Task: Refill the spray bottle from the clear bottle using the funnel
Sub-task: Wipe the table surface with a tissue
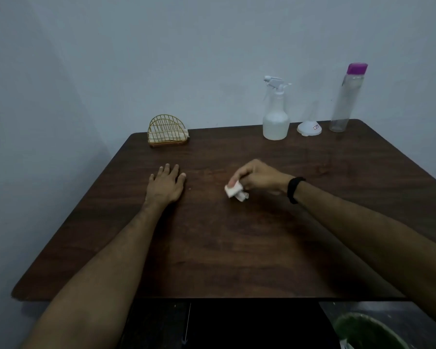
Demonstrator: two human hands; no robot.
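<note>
Counter (212, 248): dark wood surface set against the wall, with everything for the refill lined up along its far edge toward the far right corner, which leaves the middle bare for working.
Spray bottle (275, 117): upright at the far edge, right of centre, trigger head screwed on; it looks partly filled with a pale liquid, though how full is hard to judge.
Funnel (309, 124): stands mouth-down between the two bottles, spout pointing up, probably so that it rests steady and drains onto the counter.
Clear bottle (345, 102): tall, purple cap on, nearest the far right corner; its contents cannot be made out.
Napkin holder (167, 132): gold wire rack at the far left of the far edge, with white napkins in it, well apart from the bottles.
Left hand (165, 183): lies flat, palm down, on the counter left of centre; its grip is spread open and has hold of nothing, seemingly just bracing.
Right hand (257, 176): near the counter's centre, fingers curled closed around a crumpled tissue (235, 192) pressed to the surface, most likely to wipe up drips.
Bin (363, 333): green, on the floor below the near right corner, a likely place for the tissue.
Stage: judging by the capped bottles, pouring is either done or not begun.
</note>
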